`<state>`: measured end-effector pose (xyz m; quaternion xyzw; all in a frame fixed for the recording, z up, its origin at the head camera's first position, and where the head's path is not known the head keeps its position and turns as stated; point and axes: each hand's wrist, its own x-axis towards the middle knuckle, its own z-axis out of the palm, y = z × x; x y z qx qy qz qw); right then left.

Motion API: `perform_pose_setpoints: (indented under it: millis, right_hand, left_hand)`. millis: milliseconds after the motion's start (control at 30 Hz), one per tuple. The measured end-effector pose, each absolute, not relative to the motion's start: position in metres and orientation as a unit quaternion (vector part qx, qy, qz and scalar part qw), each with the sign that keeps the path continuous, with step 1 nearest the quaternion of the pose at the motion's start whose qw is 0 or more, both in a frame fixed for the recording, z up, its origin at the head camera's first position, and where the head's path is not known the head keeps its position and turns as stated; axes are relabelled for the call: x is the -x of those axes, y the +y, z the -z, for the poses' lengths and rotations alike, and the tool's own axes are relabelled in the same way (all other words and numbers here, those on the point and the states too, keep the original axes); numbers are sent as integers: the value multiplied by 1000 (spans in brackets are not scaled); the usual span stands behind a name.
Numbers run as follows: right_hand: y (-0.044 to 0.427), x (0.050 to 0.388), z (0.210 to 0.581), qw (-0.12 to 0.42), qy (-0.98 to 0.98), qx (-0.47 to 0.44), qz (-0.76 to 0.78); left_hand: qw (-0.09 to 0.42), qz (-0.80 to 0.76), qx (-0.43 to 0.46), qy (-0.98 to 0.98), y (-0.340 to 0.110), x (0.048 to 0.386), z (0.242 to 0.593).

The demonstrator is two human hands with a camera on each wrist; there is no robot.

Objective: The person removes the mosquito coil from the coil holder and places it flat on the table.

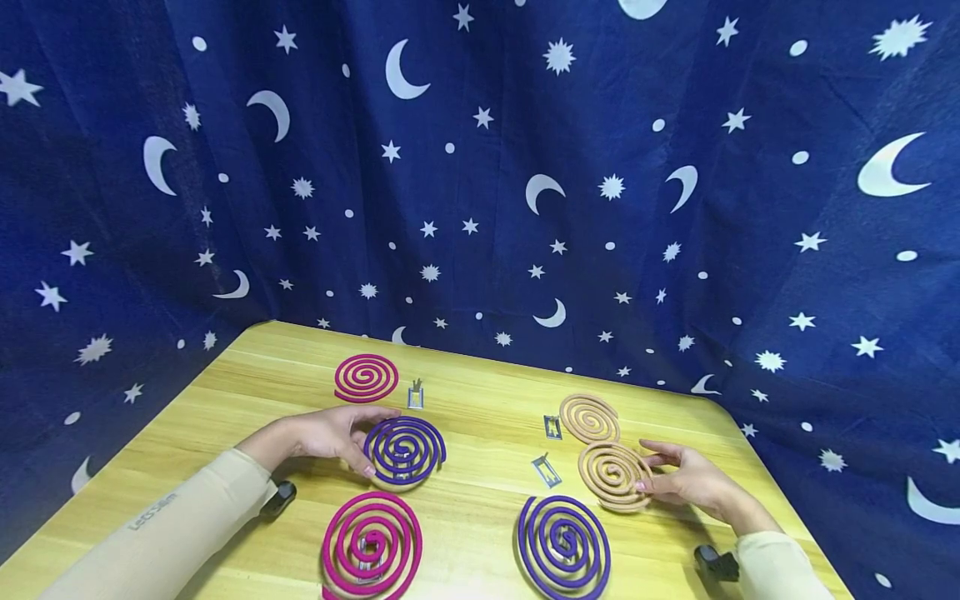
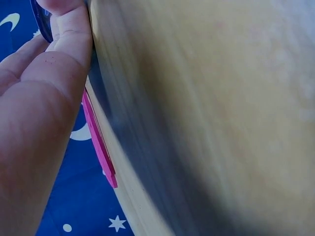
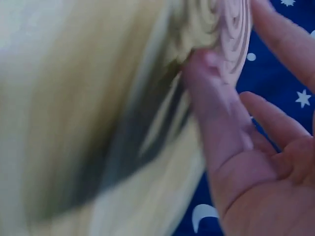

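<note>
Along the near side of the surface [image 1: 465, 533], two spiral coils lay side by side, well apart: a front pink coil [image 1: 372, 539] at left, cut off by the lower border of the head view, and a front purple coil [image 1: 564, 543] at right. Metal parts showed through the gaps of both. Beyond these, at right, the fingers of the right hand [image 1: 690, 482] pinched a tan coil [image 1: 613, 473] by its right rim. Left of it lay a small metal stand [image 1: 547, 472]. Slightly farther, at left, the fingers of the left hand [image 1: 337, 435] gripped a second purple coil [image 1: 402, 448] at its left rim. Farther back: another metal stand [image 1: 552, 427] just beside a rear tan coil [image 1: 589, 418]; whether the two tan coils touched, could not tell. Farthest: a third metal stand [image 1: 416, 395], near a rear pink coil [image 1: 367, 377]. Behind hung a blue star-and-moon curtain [image 1: 480, 183].
</note>
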<state>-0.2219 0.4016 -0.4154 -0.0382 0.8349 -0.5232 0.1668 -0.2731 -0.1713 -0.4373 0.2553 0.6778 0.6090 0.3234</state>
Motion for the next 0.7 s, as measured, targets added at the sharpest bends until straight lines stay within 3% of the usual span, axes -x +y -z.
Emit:
perform_pose_setpoints:
  millis: [233,533,700]
  right_hand:
    - [402,224,404,162,880,51,443]
    - [396,226,425,49,857,133,495]
    - [391,230,440,31,821,196,535]
  left_hand:
    - [322,-607,-249,682,-172,273,436]
    - [322,-604,-250,685,-171,273,437]
    - [320,-602,-252,687,-171,273,437]
